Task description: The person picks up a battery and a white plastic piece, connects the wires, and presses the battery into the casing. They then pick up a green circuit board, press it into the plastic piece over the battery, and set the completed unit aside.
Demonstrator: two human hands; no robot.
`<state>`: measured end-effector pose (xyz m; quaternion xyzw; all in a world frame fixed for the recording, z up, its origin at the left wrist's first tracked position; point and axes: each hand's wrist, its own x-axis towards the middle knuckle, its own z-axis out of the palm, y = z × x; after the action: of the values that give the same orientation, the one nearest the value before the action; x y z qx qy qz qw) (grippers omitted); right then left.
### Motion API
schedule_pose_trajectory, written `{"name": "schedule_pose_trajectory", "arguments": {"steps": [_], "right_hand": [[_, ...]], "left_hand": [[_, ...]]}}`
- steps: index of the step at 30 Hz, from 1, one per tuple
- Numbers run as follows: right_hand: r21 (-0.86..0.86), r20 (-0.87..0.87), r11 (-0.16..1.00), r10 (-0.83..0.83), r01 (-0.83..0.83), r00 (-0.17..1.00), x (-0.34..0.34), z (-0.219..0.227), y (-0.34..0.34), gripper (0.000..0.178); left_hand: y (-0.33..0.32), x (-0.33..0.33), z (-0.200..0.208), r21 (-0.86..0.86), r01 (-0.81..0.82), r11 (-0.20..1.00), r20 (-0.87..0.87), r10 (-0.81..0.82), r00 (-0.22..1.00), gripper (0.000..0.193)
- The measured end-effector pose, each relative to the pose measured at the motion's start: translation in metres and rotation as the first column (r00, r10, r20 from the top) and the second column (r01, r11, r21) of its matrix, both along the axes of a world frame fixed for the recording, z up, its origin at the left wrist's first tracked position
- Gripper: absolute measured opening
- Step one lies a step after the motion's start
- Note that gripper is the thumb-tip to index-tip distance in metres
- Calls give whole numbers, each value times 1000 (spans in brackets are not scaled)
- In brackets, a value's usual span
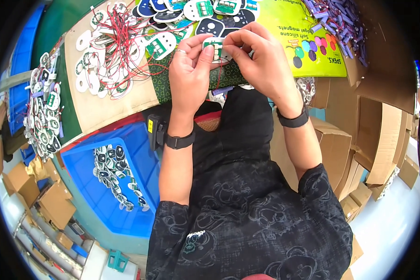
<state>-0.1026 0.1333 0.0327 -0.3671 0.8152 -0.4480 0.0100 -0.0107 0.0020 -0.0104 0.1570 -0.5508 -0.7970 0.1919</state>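
Observation:
Over the near edge of the table, my left hand (190, 70) grips a small green circuit board (213, 43) with pale connectors, its thumb lying across the front. My right hand (261, 60) is closed in a pinch at the board's right edge. Whatever sits between those fingertips is too small to make out. A thin red wire (220, 70) hangs below the board. Beyond my hands lies a pile of rounded white and dark panels (210, 25), several bearing green boards. One white panel with a green board (159, 45) rests just left of my left hand.
White ring-shaped pieces with tangled red wires (119, 42) cover the table's left part. Purple wired cylinders (343, 23) heap at the far right on a lime-green printed sheet (284, 23). A blue bin (140, 205) holds finished-looking panels at lower left. Cardboard boxes (375, 135) stand right.

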Motion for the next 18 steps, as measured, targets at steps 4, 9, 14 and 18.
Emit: {"name": "schedule_pose_trajectory", "arguments": {"steps": [4,9,14,18], "right_hand": [[92,-38,996,2,2,999,-3,5,-1,8],[151,-141,987,83,-62,987,-10,11,-1,8],[145,-165,987,96,-73,982,-6,7,-2,6],[119,-182,992,53,-31,982,-2,-1,-1,6]], "left_hand": [[2,0,-4,-12,0,1000,-47,-1,999,27],[3,0,0,-75,-34,997,-19,32,999,28],[1,-3,0,-3,-26,1000,-37,26,999,27],[1,-6,-1,70,-31,997,-47,34,998,23]]}}
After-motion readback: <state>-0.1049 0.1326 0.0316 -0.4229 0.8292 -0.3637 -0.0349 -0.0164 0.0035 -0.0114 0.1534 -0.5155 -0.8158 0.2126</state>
